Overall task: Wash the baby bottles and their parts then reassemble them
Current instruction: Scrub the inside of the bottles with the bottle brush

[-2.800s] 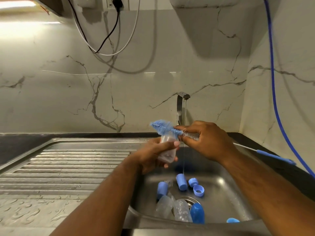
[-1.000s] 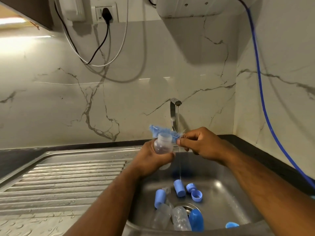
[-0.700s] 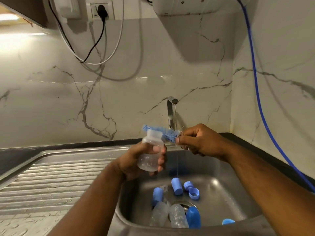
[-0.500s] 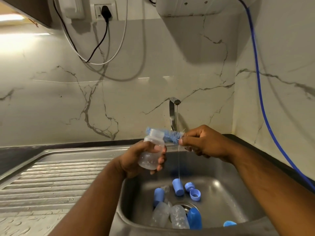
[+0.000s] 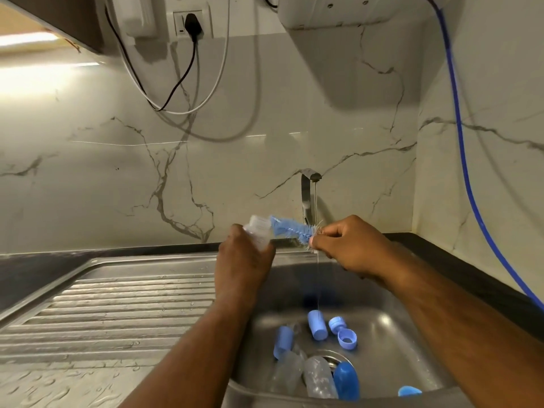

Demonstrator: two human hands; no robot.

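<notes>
My left hand (image 5: pixel 243 260) grips a clear baby bottle (image 5: pixel 259 231) above the sink basin (image 5: pixel 391 343), with the bottle's open neck tilted up and to the left. My right hand (image 5: pixel 347 245) pinches the handle of a blue bottle brush (image 5: pixel 290 229). The brush's bristled tip lies at the bottle's mouth. A thin stream of water falls from the tap (image 5: pixel 307 195) past my right hand. In the basin lie two more clear bottles (image 5: pixel 318 378), several blue caps (image 5: pixel 317 325) and blue rings (image 5: pixel 347 339).
A ribbed steel drainboard (image 5: pixel 112 313) with water drops stretches to the left of the basin. A blue hose (image 5: pixel 462 160) runs down the right wall. Black and white cables (image 5: pixel 182 83) hang from a wall socket above. A dark counter edge (image 5: pixel 459 275) borders the sink.
My left hand has turned so its back faces me and raised the bottle's neck. The brush tip has come to the bottle's mouth. The view has shifted slightly.
</notes>
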